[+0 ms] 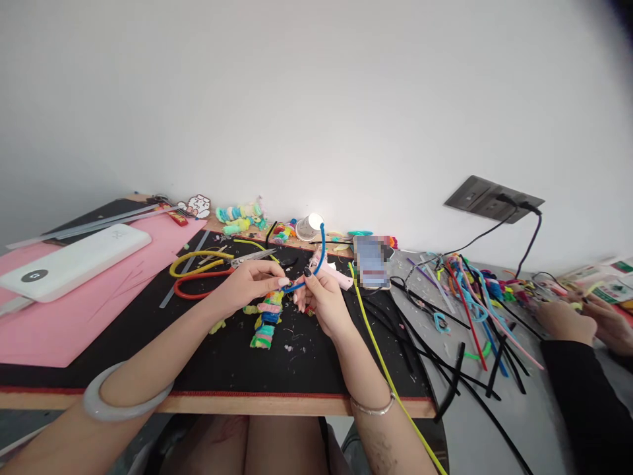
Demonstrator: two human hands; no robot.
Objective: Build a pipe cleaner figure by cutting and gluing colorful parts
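Plainly both hands meet just above the striped figure, which lies flat on the black mat of the worktop; the left hand has its grip pinched on the lower end of the blue pipe cleaner, and the right hand pinches the same stem right beside it, fingertips almost touching; held so close together, the two grips seem to steady a short stretch of the stem, while its free length arcs up and away behind the figure; the figure rests directly below the hands, probably so it stays within easy reach; the scissors lie to the left of the figure, blades pointing toward it; a phone lies beyond it to the right, and a long yellow pipe cleaner runs past its right side to the near edge; far right of the figure, a co-worker's hands are busy among loose coloured stems.
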